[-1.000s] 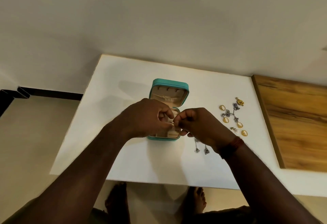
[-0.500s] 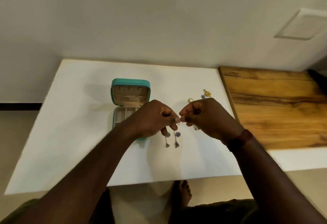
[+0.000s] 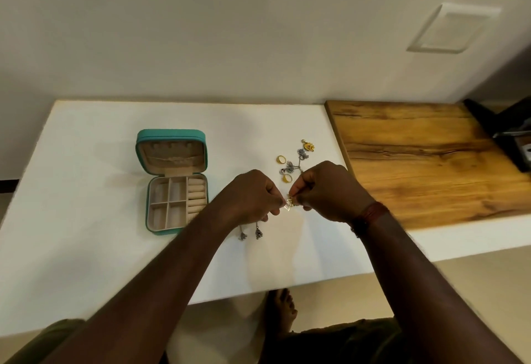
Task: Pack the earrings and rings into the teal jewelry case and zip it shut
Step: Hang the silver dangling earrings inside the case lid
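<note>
Pinching 1 small earring (image 3: pixel 288 202) between left hand (image 3: pixel 253 195) and right hand (image 3: pixel 326 191), right of the open teal case (image 3: pixel 171 134). Guard against slippage: thin fingertip grip, possible drop onto table (image 3: pixel 86 248) or floor during carry.

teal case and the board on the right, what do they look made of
The teal jewelry case looks like matte faux leather outside with a beige fabric lining, judging by its dull sheen. The board looks like varnished wood or wood-look laminate: brown grain streaks, slight gloss.

White table (image 3: pixel 86 248), wooden board (image 3: pixel 416 156) on its right, wall plate (image 3: pixel 451 28) above.
</note>
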